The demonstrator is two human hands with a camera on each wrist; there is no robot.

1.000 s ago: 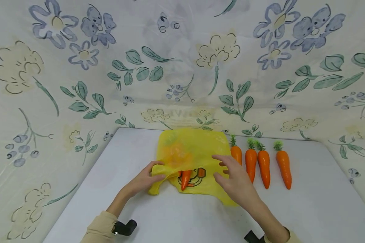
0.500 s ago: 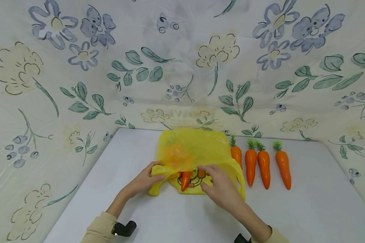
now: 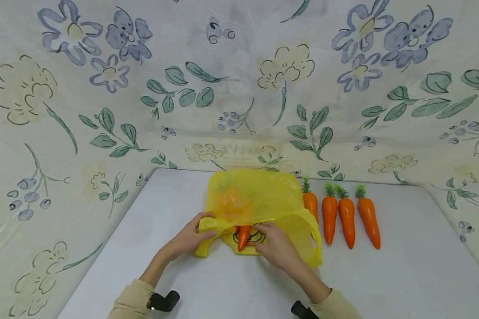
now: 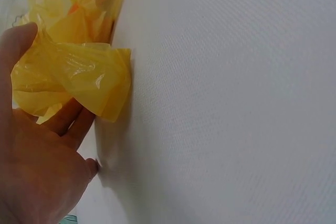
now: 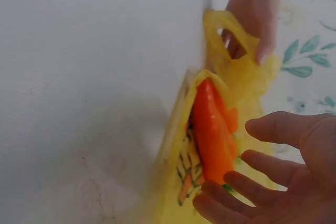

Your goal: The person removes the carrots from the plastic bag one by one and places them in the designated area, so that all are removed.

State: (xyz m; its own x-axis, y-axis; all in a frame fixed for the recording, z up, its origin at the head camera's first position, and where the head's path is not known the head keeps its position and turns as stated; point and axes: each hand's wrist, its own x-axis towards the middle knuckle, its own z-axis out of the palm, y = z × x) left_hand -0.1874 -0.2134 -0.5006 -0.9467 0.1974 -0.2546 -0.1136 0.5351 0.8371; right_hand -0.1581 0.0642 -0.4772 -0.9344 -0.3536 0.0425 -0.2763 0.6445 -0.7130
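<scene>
The left hand pinches the yellow bag; the right hand, fingers parted, holding nothing, is nearer to the carrot, just leftward in the bag's mouth (tip directed to the tabletop's near edge).

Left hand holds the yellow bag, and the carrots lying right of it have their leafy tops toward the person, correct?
Not quite: in the head view, those carrots have leafy tops pointing away, toward the floral backdrop. The left hand does hold the yellow bag.

Beige sleeves on both arms, rounded black wrist camera at each cuff
</scene>
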